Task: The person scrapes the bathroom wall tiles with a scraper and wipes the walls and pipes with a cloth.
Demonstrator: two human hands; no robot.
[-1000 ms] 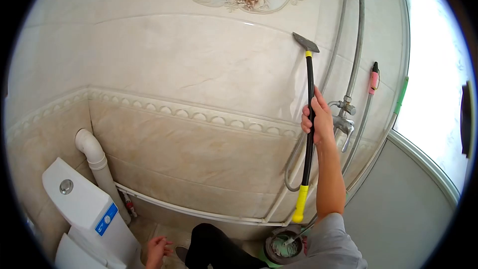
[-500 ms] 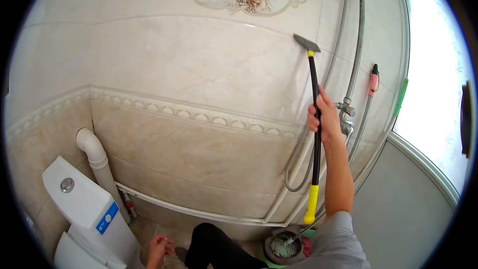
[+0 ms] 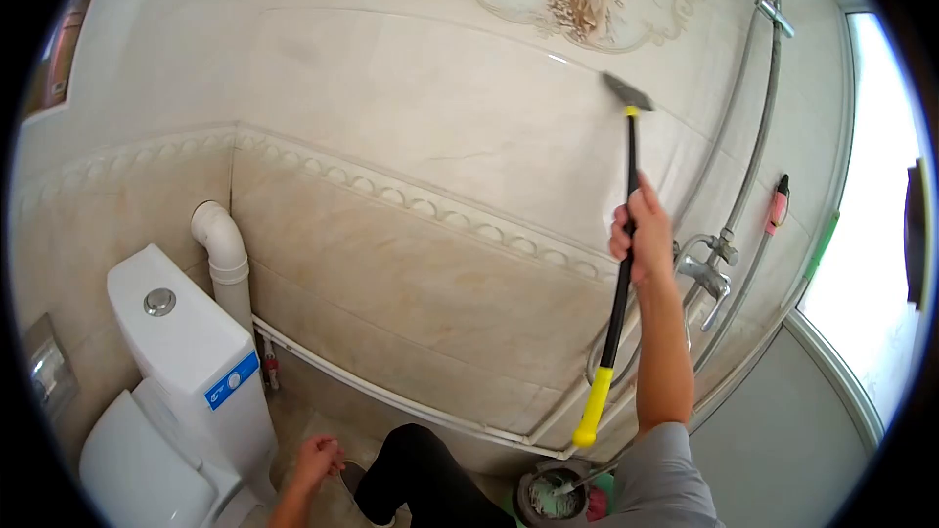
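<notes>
In my right hand [image 3: 644, 235] is the black shaft of a long-handled squeegee [image 3: 614, 318], gripped around its middle with the fingers wrapped. Its dark grey head [image 3: 627, 92] is up at the tiled wall [image 3: 411, 88], just below the brown figure picture. A yellow grip forms the handle's lower end, beside my forearm. Low in the view, my left hand [image 3: 318, 460] hangs near my knee, holding nothing, its fingers loosely bent and apart.
A white toilet [image 3: 186, 352] stands at the left beside a white drain pipe [image 3: 223, 244]. Shower hoses and a mixer tap [image 3: 709, 279] are on the wall at the right. A bucket [image 3: 550, 499] with a mop sits by my legs. White pipes [image 3: 411, 406] run low along the wall.
My view has swung left, shifting the wall picture and shower rightward in view. Relative to the wall picture, the squeegee head has moved left. My right hand keeps its grip; my left stays low.
</notes>
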